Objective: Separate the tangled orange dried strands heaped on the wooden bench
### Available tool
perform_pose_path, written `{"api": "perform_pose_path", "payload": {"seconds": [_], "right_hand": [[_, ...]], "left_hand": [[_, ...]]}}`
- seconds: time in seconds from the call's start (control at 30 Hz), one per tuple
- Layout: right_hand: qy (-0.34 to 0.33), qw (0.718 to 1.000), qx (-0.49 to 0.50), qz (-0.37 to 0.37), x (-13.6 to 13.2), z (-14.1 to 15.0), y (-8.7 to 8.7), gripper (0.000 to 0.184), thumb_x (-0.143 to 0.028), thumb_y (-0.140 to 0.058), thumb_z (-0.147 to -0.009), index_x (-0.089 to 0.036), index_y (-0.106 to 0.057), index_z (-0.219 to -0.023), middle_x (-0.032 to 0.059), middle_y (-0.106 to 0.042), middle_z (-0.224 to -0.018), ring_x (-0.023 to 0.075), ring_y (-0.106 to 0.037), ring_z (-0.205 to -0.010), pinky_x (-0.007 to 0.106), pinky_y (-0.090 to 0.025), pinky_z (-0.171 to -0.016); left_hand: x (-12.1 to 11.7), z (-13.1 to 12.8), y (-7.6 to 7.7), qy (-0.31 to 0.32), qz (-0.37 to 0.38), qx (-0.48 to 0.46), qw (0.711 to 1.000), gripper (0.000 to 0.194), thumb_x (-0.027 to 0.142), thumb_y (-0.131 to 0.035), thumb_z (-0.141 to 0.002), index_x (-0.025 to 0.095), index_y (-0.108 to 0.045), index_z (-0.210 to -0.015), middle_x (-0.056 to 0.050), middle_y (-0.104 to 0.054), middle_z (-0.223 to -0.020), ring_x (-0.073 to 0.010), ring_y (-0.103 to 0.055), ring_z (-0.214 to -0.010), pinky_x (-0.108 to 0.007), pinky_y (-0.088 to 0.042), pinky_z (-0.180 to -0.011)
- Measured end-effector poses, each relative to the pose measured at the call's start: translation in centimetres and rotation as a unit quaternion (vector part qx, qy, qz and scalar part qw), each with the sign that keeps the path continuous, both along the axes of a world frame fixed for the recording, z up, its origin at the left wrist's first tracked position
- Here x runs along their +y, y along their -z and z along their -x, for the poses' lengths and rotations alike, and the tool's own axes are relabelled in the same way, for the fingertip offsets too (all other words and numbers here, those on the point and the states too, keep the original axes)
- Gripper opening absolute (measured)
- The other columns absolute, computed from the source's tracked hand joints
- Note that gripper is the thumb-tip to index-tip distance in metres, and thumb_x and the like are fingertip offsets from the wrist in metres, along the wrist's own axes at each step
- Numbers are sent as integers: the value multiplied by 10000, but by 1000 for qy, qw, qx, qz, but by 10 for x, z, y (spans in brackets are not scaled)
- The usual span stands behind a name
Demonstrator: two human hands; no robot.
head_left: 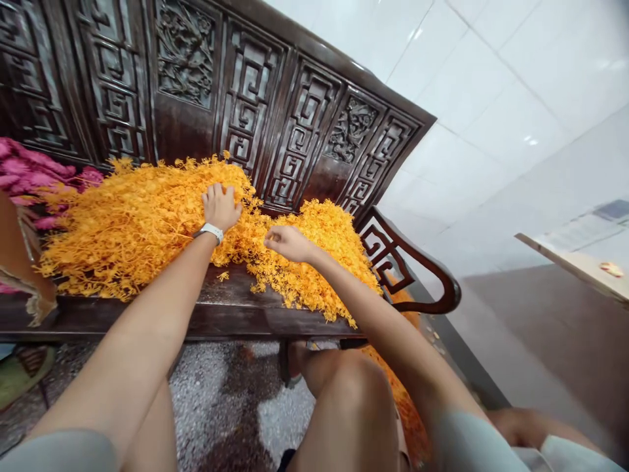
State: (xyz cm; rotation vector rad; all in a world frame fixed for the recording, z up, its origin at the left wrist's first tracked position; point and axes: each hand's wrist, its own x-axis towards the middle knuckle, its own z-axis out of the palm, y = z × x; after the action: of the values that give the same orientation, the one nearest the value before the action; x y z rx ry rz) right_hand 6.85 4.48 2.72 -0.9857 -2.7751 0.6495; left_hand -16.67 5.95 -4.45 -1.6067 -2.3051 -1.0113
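Note:
A large heap of yellow-orange dried flowers (132, 229) covers the middle of a dark carved wooden bench (236, 288). My left hand (221, 206), with a white watch band at its wrist, rests on the right part of this heap, fingers spread. To its right lies a smaller pile of the same flowers (339, 255), reaching the seat's front edge. Over the left side of that pile is my right hand (289, 242), its fingers curled and pressed together. Whatever they may pinch is too small to make out.
Bright pink flowers (34, 170) lie at the far left, behind a brown cardboard piece (24, 255). A curved armrest (445, 288) bounds the bench on the right. Orange bits (403, 393) are on the floor below. A table edge (565, 259) juts in at right.

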Motion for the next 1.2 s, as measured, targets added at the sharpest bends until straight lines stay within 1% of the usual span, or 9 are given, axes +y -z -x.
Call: {"api": "perform_pose_path", "payload": {"seconds": [0.13, 0.23, 0.37, 0.47, 0.6, 0.67, 0.83, 1.07, 1.2], "right_hand": [[92, 982, 73, -145, 73, 81, 23, 304, -252, -678, -988, -119, -674, -1262, 138, -714, -1126, 291, -660, -1068, 396, -484, -985], [137, 976, 110, -130, 107, 115, 40, 169, -202, -665, -962, -154, -677, -1124, 130, -682, -1127, 299, -642, -1078, 419, -479, -1028], [130, 983, 99, -85, 115, 126, 62, 144, -232, -579, -1010, -213, -599, -869, 40, -629, -864, 243, -611, -887, 381, -505, -924], [144, 979, 111, -93, 113, 124, 70, 63, -253, -619, -990, -208, -593, -1027, 77, -650, -1042, 254, -618, -1002, 378, -515, -953], [164, 970, 159, -81, 117, 127, 71, 237, -215, -675, -931, -212, -567, -1143, 109, -626, -1169, 282, -609, -1134, 420, -490, -1061], [138, 976, 160, -53, 118, 131, 71, 100, -231, -653, -954, -240, -561, -991, 45, -623, -977, 254, -611, -975, 411, -501, -1009], [101, 954, 280, 35, 104, 128, 68, 289, -260, -651, -983, -254, -458, -768, -31, -495, -782, 182, -508, -790, 320, -485, -856], [130, 820, 413, 374, 70, 89, 41, 210, -222, -538, -1087, -257, -449, -900, -27, -689, -821, 166, -690, -906, 260, -537, -788], [148, 779, 435, 427, 54, 76, 36, 215, -213, -552, -1099, -246, -457, -909, -9, -744, -858, 143, -697, -816, 246, -555, -750]], "left_hand": [[-3, -7, 12, 2, -42, -5, 999, 316, 373, -587, -1008, 164, -706, -1213, -255, -601, -1420, -448, -546, -1353, -589, -452, -1133], [0, -7, 20, 0, -67, -26, 997, 281, 355, -587, -1020, 165, -700, -1194, -254, -591, -1434, -439, -550, -1355, -585, -456, -1140], [7, -2, 26, -9, -93, -64, 994, 333, 338, -626, -1007, 124, -665, -1259, -279, -559, -1506, -451, -536, -1394, -587, -446, -1166], [10, 0, 29, 3, -104, -87, 991, 348, 340, -575, -1042, 103, -643, -1287, -294, -554, -1531, -457, -534, -1409, -599, -430, -1185], [7, -2, 33, 14, -112, -105, 988, 367, 365, -500, -1077, 91, -638, -1277, -326, -557, -1519, -477, -524, -1432, -638, -400, -1203], [6, -1, 34, 6, -112, -105, 988, 381, 378, -494, -1079, 88, -643, -1275, -337, -544, -1532, -488, -519, -1440, -655, -390, -1202], [8, 6, 33, 8, -113, -100, 989, 409, 384, -457, -1091, 85, -652, -1291, -333, -520, -1576, -485, -504, -1467, -651, -379, -1212], [6, 0, 35, 10, -142, -136, 980, 366, 305, -408, -1079, 114, -637, -1292, -302, -508, -1598, -449, -469, -1517, -650, -329, -1270], [-3, -7, 34, 8, -121, -115, 986, 472, 476, -520, -1057, 90, -616, -1311, -327, -498, -1580, -472, -459, -1512, -628, -336, -1281]]}}
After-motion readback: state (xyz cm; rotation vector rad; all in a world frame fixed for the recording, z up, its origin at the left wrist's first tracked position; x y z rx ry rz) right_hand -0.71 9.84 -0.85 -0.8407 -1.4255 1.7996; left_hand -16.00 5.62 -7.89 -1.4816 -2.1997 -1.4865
